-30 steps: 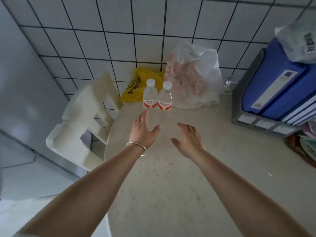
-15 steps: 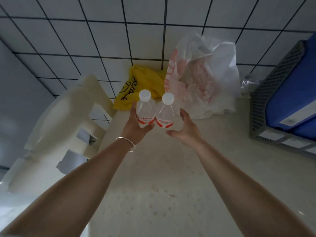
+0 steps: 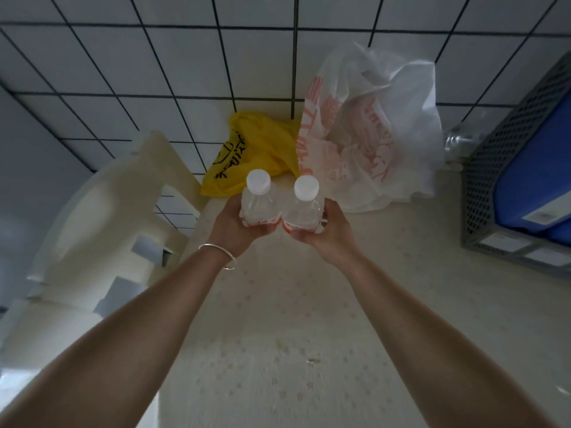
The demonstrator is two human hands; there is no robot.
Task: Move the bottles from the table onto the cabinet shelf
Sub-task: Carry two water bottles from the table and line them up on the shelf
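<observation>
Two small clear water bottles with white caps and red-and-white labels stand side by side, touching, near the far side of the pale table (image 3: 278, 350). My left hand (image 3: 234, 230), with a thin bracelet on its wrist, grips the left bottle (image 3: 258, 202) round its lower body. My right hand (image 3: 327, 230) grips the right bottle (image 3: 304, 205) the same way. Both bottles are upright. No cabinet shelf is in view.
A yellow bag (image 3: 253, 152) and a white plastic bag with red print (image 3: 364, 134) lie against the tiled wall behind the bottles. A grey mesh crate holding blue folders (image 3: 506, 180) stands at the right. A cream plastic chair (image 3: 102, 217) stands left of the table.
Both hands reached forward from mid-table and closed round the two bottles. The camera has come closer to the bottles and the wall.
</observation>
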